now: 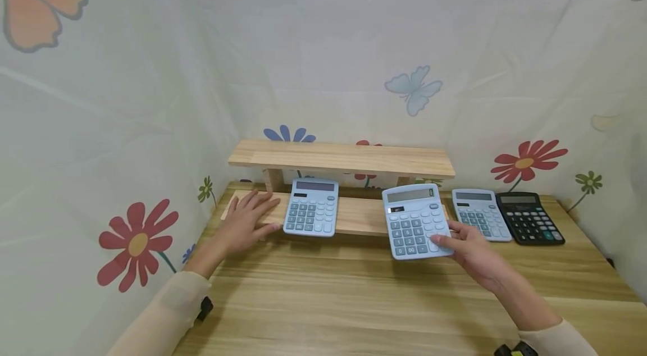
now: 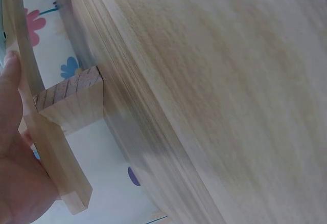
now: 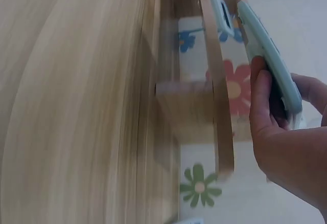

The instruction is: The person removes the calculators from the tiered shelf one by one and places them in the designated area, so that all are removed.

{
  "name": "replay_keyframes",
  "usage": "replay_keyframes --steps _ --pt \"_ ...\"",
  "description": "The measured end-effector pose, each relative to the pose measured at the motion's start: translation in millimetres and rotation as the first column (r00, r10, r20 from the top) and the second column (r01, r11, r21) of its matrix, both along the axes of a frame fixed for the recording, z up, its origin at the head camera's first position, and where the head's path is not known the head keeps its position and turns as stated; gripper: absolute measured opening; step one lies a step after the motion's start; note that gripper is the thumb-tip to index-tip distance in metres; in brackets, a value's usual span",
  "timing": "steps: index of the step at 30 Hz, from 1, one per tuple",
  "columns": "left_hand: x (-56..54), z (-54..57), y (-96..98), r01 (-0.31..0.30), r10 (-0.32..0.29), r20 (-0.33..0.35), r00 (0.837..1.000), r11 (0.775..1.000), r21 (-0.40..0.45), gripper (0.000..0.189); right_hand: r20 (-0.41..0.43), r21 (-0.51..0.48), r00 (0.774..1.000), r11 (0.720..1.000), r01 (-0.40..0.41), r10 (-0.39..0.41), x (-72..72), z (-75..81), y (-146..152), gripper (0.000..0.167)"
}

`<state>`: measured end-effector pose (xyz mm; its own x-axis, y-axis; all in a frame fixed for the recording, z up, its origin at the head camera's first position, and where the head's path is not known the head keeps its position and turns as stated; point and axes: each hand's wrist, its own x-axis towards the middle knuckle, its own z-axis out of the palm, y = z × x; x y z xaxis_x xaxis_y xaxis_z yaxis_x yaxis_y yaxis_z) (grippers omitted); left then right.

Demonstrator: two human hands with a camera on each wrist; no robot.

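My right hand (image 1: 477, 255) pinches a light blue calculator (image 1: 417, 227) by its lower right corner, thumb on the keys. In the head view it appears in front of the lower shelf board's right part; the right wrist view shows this held calculator (image 3: 271, 55) edge-on, apart from the board. A second light blue calculator (image 1: 310, 210) leans on the lower board (image 1: 361, 215), left of middle. My left hand (image 1: 247, 218) rests flat on that board's left end, fingers spread, thumb tip close to the leaning calculator. In the left wrist view the left hand (image 2: 23, 168) lies along the board.
Above the lower board runs an upper wooden board (image 1: 343, 156) on short supports. To the right on the wooden table (image 1: 354, 300) lie another light blue calculator (image 1: 481, 218) and a black calculator (image 1: 529, 221), side by side. A flowered cloth (image 1: 323, 53) hangs behind.
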<state>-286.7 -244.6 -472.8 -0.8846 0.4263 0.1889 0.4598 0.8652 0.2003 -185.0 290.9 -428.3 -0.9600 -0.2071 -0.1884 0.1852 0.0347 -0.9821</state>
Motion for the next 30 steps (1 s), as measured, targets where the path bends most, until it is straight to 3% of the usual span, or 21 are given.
replay_keyframes --steps 15,22,30 --pt "-0.1 -1.4 0.6 0.0 0.0 -0.003 1.0 1.0 0.013 0.079 -0.052 0.032 0.997 0.997 0.065 -0.064 6.9 2.1 72 0.069" --pt "-0.5 -1.0 0.5 -0.002 0.003 -0.013 1.0 1.0 0.013 0.078 -0.068 0.062 0.994 0.994 0.095 -0.09 9.4 3.7 101 0.058" --pt "-0.7 -0.7 1.7 0.012 -0.012 -0.018 1.0 1.0 0.022 0.077 -0.024 0.158 0.993 0.981 0.117 -0.114 14.4 -4.7 131 0.076"
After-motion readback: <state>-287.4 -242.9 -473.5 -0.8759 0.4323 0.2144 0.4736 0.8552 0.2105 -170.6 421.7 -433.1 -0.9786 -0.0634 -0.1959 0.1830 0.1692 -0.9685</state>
